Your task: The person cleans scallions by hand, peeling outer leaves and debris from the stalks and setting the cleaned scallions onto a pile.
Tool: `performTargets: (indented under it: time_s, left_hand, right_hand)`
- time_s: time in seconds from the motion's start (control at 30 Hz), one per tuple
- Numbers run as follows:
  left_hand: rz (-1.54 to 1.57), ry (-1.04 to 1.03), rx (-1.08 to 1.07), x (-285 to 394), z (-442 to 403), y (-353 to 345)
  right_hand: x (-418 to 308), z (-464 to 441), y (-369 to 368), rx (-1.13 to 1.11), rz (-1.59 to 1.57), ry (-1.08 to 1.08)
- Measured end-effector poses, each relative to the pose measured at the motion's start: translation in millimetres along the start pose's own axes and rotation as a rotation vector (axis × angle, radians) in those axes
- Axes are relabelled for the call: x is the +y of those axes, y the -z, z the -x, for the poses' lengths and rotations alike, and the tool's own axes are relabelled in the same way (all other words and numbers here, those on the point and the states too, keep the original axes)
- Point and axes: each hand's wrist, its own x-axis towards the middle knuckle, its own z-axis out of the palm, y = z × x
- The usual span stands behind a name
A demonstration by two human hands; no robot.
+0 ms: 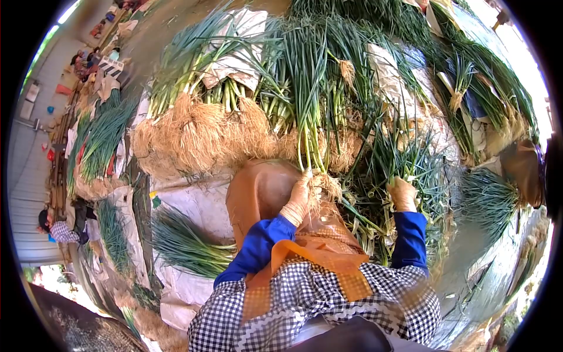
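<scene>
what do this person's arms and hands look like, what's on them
The left hand and right hand are bare, with no gloves. A plain bright blue sleeve covers each forearm, left and right, down to about the wrist. Above them is black-and-white checked cloth.

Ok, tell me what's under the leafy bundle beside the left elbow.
Pale sacking shows around the leafy bundle, apparently running beneath it. Whatever lies directly underneath is covered and can't be seen.

Produce-sorting shed, by the look: rooted green onions (193, 126) heaped on floor sacks (187, 198), ribbed wall panels (38, 220).
</scene>
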Motion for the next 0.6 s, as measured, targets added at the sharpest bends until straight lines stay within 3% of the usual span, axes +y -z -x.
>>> performTargets:
  time_s: [0.07,0.13,0.17,0.2,0.23,0.3,0.33,0.37,0.43,0.47,0.5,0.6]
  left_hand:
    - [-0.015,0.017,0.055,4,5,-16]
    - [-0.081,0.053,0.118,7,15,-20]
    - [-0.09,0.065,0.142,2,8,-14]
    - [-0.085,0.019,0.109,-2,0,-4]
    - [-0.08,-0.022,0.078,-6,-3,5]
    - [-0.124,-0.209,0.078,-7,1,9]
    - [-0.075,-0.422,0.149,-12,-1,2]
    - [-0.196,-0.524,0.179,-9,1,4]
    - [-0.158,-0.557,0.147,-10,-1,0]
    - [-0.222,-0.471,0.15,-13,0,-2]
    - [-0.286,-0.382,0.154,-19,2,-2]
    - [-0.144,-0.283,0.111,-30,-2,5]
  right_hand:
    - [-84,2,52,0.078,-0.314,0.061]
    - [-144,-13,66,-0.077,-0.628,0.184]
    - [-169,-27,57,-0.042,-0.706,0.272]
    - [-186,-55,36,-0.155,-0.696,0.385]
    - [-206,-58,45,-0.187,-0.608,0.319]
    - [-218,-79,13,0.123,-0.269,0.761]
    - [-224,-79,8,0.195,-0.583,0.665]
    - [-229,-79,1,-0.169,-1.307,0.367]
    - [-228,-57,21,-0.111,-1.54,0.303]
    - [-229,-59,7,-0.152,-1.599,0.214]
    - [-239,-55,4,0.09,-1.569,0.271]
    - [-233,-33,19,0.374,-0.431,0.223]
